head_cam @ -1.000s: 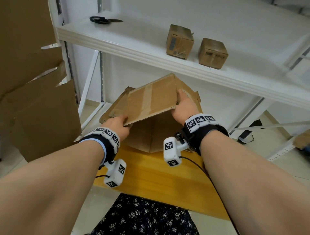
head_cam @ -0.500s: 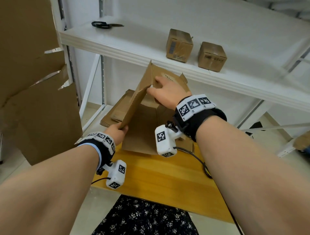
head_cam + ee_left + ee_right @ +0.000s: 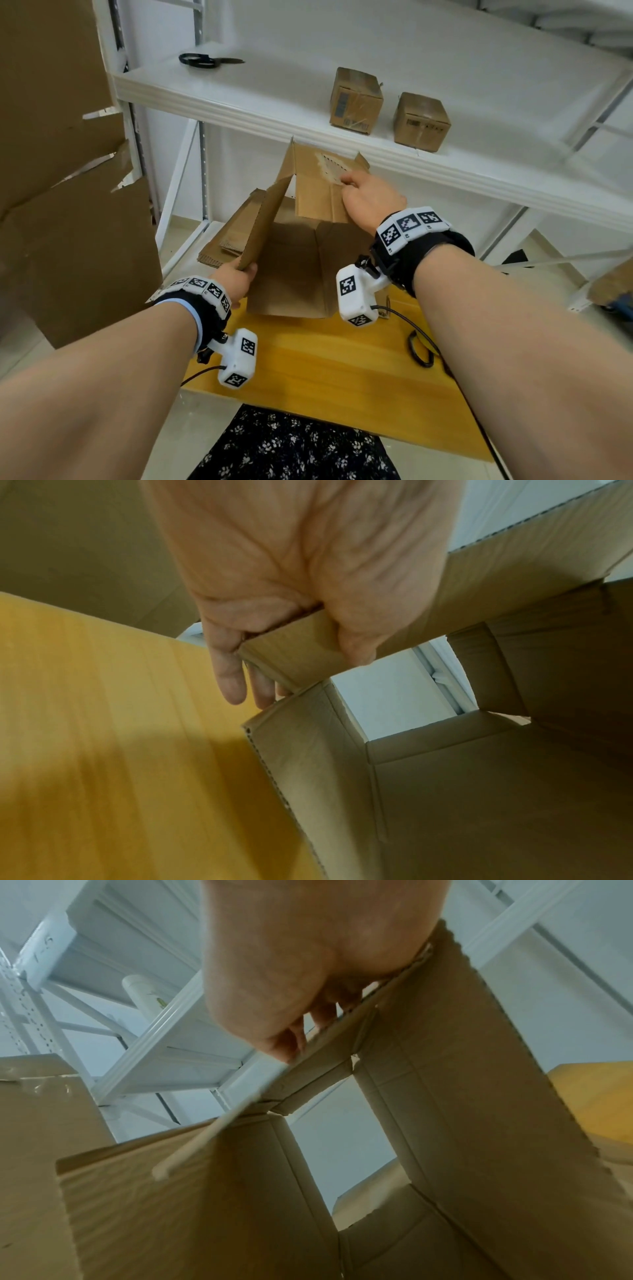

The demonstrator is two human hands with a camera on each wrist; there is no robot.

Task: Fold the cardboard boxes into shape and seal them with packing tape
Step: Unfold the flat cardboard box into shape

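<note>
A brown cardboard box [image 3: 291, 270] stands half opened on the yellow wooden table [image 3: 342, 370], its flaps loose and its walls spread into a tube. My left hand [image 3: 236, 279] pinches the near corner of the left flap between thumb and fingers; the left wrist view shows that flap corner [image 3: 294, 650] inside the grip. My right hand [image 3: 366, 200] grips the upright far flap, and in the right wrist view its fingers [image 3: 287, 1039] curl over that flap's edge. Through the box [image 3: 462, 1096] the white wall shows. No tape is in view.
A white shelf [image 3: 308, 123] hangs just behind the box, carrying two small sealed boxes [image 3: 355, 96] [image 3: 421, 121] and black scissors [image 3: 205, 61]. Flat cardboard [image 3: 229, 236] lies on the lower shelf. A big cardboard sheet [image 3: 68, 222] stands at left. A black cable [image 3: 419, 353] loops on the table.
The box was held flat a second ago; it now stands opened up. My right hand rose and moved to the far flap, while the left hand kept the near corner.
</note>
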